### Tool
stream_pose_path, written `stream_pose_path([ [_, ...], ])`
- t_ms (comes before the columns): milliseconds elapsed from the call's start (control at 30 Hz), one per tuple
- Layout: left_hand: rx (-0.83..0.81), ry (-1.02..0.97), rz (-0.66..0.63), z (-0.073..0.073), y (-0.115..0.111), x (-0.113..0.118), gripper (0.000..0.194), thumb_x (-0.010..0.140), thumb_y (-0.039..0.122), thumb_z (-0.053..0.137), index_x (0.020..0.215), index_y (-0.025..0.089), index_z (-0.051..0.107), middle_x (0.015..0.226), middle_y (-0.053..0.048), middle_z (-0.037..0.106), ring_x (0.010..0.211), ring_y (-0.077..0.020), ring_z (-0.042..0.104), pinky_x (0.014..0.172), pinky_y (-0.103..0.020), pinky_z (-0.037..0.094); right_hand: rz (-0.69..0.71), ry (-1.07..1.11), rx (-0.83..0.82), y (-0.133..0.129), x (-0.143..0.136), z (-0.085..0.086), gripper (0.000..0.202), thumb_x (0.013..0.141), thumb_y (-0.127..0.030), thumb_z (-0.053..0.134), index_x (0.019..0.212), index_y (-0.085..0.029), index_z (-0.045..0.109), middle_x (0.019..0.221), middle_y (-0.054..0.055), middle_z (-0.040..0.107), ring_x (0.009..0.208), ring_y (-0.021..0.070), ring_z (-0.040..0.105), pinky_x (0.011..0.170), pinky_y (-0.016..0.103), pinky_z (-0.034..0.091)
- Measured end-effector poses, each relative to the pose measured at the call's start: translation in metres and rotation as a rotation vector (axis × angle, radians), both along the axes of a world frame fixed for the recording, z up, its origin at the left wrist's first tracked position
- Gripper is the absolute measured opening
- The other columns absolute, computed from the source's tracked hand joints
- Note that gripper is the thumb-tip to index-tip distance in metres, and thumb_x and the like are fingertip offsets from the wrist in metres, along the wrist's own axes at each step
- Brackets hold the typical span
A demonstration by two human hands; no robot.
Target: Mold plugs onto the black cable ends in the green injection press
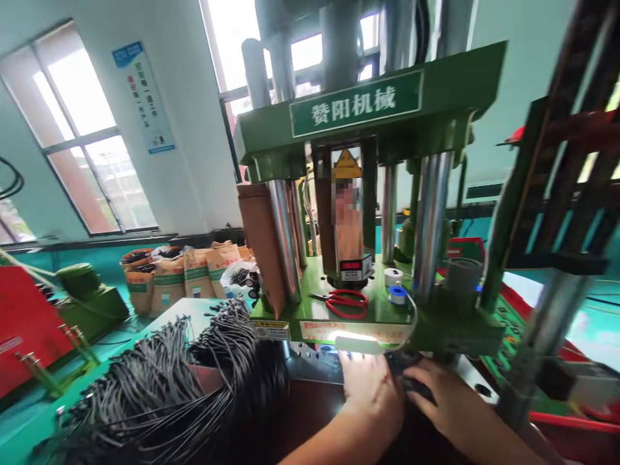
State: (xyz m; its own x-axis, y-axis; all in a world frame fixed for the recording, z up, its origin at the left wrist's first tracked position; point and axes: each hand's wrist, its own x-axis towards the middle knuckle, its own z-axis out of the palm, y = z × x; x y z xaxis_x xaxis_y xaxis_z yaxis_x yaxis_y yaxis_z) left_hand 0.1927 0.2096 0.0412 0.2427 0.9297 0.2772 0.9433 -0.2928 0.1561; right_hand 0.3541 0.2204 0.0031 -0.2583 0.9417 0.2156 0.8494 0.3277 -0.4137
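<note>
My left hand (pixel 372 385) reaches in under the front edge of the green press (pixel 455 332). Its back faces me, and its fingertips are lost in glare and behind the press edge. Just to the right, my right hand (pixel 438 389) has thumb and fingers closed around a dark part (pixel 417 386) too blurred to name. Both hands are at the dark metal plate (pixel 314 369) below the press bed. A lit lamp bar (pixel 358 344) hangs right above the left hand.
Red-handled scissors (pixel 346 303), a blue-and-white tape roll (pixel 398 296) and a white roll (pixel 393 278) lie on the press bed. Bundles of black cables (pixel 145 374) cover the left table. Filled paper sacks (pixel 169 278) stand behind. A steel column (pixel 537 329) rises at right.
</note>
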Motion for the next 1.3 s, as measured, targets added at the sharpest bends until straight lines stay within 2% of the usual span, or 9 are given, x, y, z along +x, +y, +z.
stream_pose_path([
  [133,-0.066,-0.02,-0.013,-0.015,0.002,-0.003,0.052,0.094,0.04,0.038,0.139,0.013,0.045,0.129,-0.021,0.052,0.127,-0.0369,0.041,0.107,-0.064,0.026,0.017,-0.023,-0.033,0.004,0.004,-0.012,0.032,0.08,-0.026,0.053,0.105,-0.017,0.071,0.115,0.014,0.065,0.11,0.028,0.06,0.1,0.039,0.044],
  [300,-0.06,0.021,-0.035,-0.035,0.007,-0.003,0.054,0.096,0.037,0.028,0.137,0.007,0.046,0.138,-0.022,0.044,0.132,-0.0404,0.033,0.105,-0.07,0.025,0.098,-0.037,-0.071,0.0,0.002,-0.004,0.032,0.077,-0.027,0.05,0.098,-0.021,0.073,0.108,0.011,0.069,0.103,0.0285,0.064,0.092,0.039,0.05],
  [433,-0.05,0.039,-0.024,-0.041,0.008,-0.001,0.053,0.097,0.037,0.026,0.135,0.008,0.048,0.136,-0.02,0.046,0.133,-0.0406,0.032,0.107,-0.07,0.024,0.134,-0.056,-0.096,0.0,0.003,-0.004,0.034,0.077,-0.031,0.049,0.098,-0.02,0.073,0.106,0.011,0.069,0.101,0.0279,0.065,0.092,0.039,0.052],
  [633,-0.091,0.043,-0.033,-0.038,0.007,-0.001,0.052,0.097,0.039,0.03,0.132,0.007,0.051,0.141,-0.019,0.042,0.135,-0.0398,0.028,0.109,-0.07,0.021,0.152,-0.077,-0.105,0.003,0.004,-0.007,0.037,0.079,-0.031,0.046,0.102,-0.018,0.073,0.108,0.013,0.069,0.103,0.029,0.064,0.093,0.042,0.051],
  [967,-0.09,0.032,-0.042,-0.03,0.002,-0.003,0.051,0.096,0.042,0.033,0.127,0.008,0.055,0.135,-0.02,0.046,0.127,-0.0392,0.037,0.107,-0.069,0.023,0.14,-0.125,-0.161,0.0,0.001,-0.004,0.037,0.082,-0.026,0.046,0.108,-0.015,0.069,0.114,0.014,0.065,0.108,0.0277,0.06,0.098,0.04,0.045],
  [1167,-0.092,0.0,0.026,-0.022,-0.004,-0.003,0.044,0.095,0.037,0.036,0.121,0.011,0.059,0.124,-0.016,0.055,0.122,-0.0344,0.043,0.109,-0.062,0.027,0.115,-0.127,-0.191,-0.004,-0.005,0.006,0.034,0.084,-0.02,0.046,0.11,-0.012,0.067,0.109,0.014,0.064,0.106,0.0257,0.06,0.095,0.037,0.043],
  [1300,-0.092,0.001,0.017,-0.022,-0.001,-0.004,0.045,0.093,0.043,0.041,0.121,0.012,0.059,0.129,-0.016,0.053,0.124,-0.0357,0.042,0.109,-0.064,0.023,0.103,-0.116,-0.196,-0.006,-0.008,0.011,0.032,0.083,-0.018,0.048,0.109,-0.013,0.067,0.111,0.013,0.063,0.107,0.0242,0.059,0.096,0.035,0.042],
])
